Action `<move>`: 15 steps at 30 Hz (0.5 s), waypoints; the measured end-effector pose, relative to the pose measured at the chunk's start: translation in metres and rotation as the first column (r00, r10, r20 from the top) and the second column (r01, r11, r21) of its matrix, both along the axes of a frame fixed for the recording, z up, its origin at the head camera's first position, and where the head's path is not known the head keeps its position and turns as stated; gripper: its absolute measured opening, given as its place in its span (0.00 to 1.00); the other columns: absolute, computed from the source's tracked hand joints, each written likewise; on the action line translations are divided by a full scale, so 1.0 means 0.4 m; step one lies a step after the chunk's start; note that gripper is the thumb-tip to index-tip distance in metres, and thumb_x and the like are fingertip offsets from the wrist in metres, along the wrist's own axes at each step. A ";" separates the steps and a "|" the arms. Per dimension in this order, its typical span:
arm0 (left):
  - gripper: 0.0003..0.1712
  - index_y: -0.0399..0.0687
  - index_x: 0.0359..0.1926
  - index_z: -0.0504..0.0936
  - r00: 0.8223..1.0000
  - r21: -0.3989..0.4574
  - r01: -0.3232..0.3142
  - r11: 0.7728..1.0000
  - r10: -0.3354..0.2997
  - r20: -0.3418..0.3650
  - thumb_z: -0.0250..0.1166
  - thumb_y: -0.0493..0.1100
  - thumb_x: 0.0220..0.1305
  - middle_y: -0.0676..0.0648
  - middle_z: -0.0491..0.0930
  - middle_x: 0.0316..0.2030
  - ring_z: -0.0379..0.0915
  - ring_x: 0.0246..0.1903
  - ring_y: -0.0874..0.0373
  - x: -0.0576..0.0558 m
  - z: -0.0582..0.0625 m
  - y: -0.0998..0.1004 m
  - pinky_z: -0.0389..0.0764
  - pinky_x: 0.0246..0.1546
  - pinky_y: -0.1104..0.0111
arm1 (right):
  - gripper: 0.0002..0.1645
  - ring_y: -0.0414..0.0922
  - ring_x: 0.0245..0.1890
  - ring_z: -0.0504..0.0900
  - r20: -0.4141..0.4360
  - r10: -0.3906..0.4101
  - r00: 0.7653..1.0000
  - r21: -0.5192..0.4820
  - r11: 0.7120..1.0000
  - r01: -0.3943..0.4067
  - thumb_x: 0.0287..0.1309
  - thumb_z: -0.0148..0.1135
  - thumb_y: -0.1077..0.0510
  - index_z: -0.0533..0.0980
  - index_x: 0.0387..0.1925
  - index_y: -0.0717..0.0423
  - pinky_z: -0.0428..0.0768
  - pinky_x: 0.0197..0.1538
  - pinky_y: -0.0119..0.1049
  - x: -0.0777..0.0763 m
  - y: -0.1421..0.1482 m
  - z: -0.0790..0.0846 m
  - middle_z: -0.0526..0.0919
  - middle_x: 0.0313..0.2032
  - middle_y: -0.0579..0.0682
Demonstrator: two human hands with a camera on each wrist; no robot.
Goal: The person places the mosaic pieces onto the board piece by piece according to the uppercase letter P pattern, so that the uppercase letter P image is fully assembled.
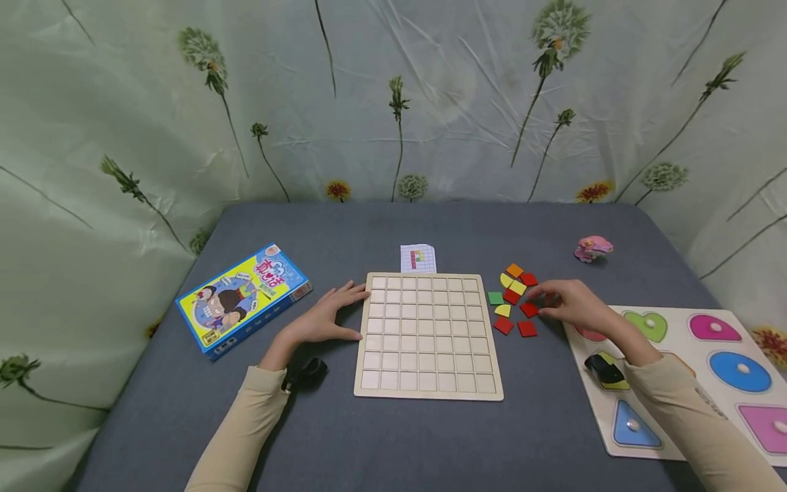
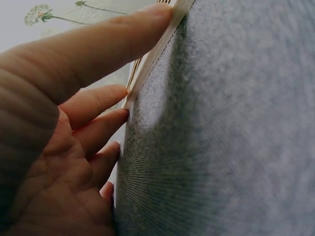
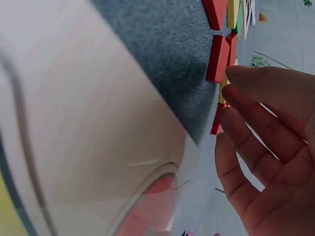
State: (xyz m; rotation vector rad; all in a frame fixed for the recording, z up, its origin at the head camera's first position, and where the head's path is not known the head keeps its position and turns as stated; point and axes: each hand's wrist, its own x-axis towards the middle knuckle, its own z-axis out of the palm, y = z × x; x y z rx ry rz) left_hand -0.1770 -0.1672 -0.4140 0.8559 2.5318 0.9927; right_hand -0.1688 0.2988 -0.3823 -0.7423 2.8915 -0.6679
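A wooden grid board point(image 1: 429, 335) with square cells lies flat on the table. My left hand point(image 1: 322, 318) is at its left edge, thumb and fingertips spread along the rim; the left wrist view shows the thumb point(image 2: 118, 42) laid against the board's side. Right of the board is a loose cluster of small tiles: several red ones, such as a red tile point(image 1: 529, 310), plus yellow pieces point(image 1: 518, 286), a green tile point(image 1: 495, 298) and an orange one point(image 1: 514, 270). My right hand point(image 1: 572, 301) hovers at the cluster's right side, fingers bent and parted from the thumb, fingertips close to a red tile point(image 3: 219, 59).
A small card point(image 1: 418, 258) with a printed coloured pattern lies behind the board. At left is a blue and yellow box point(image 1: 242, 301). A knobbed shape puzzle point(image 1: 670, 403) lies under my right forearm. A pink figurine point(image 1: 593, 248) stands at the back right.
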 end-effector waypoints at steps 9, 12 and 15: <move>0.46 0.43 0.68 0.61 1.000 0.006 0.002 1.000 -0.002 -0.019 0.72 0.47 0.51 0.37 0.56 0.71 0.39 0.73 0.37 -0.010 -0.008 -0.001 0.38 0.68 0.39 | 0.17 0.34 0.25 0.68 0.011 -0.018 1.000 0.004 1.000 0.018 0.45 0.68 0.69 0.81 0.41 0.58 0.70 0.28 0.27 -0.005 -0.007 -0.009 0.83 0.32 0.49; 0.46 0.42 0.68 0.61 1.000 0.011 0.003 1.000 -0.003 -0.016 0.72 0.47 0.51 0.37 0.56 0.71 0.38 0.73 0.37 -0.008 -0.007 0.001 0.37 0.69 0.39 | 0.17 0.36 0.26 0.70 0.010 -0.020 1.000 -0.001 1.000 0.020 0.44 0.68 0.69 0.81 0.40 0.58 0.71 0.29 0.28 -0.007 -0.010 -0.013 0.82 0.32 0.50; 0.46 0.42 0.68 0.62 1.000 0.013 0.001 1.000 -0.001 -0.010 0.72 0.46 0.50 0.37 0.56 0.70 0.38 0.73 0.37 -0.004 -0.005 0.000 0.37 0.68 0.39 | 0.16 0.37 0.27 0.70 0.008 0.001 1.000 0.004 1.000 -0.001 0.44 0.69 0.68 0.81 0.40 0.58 0.71 0.30 0.27 -0.008 -0.013 -0.021 0.82 0.32 0.49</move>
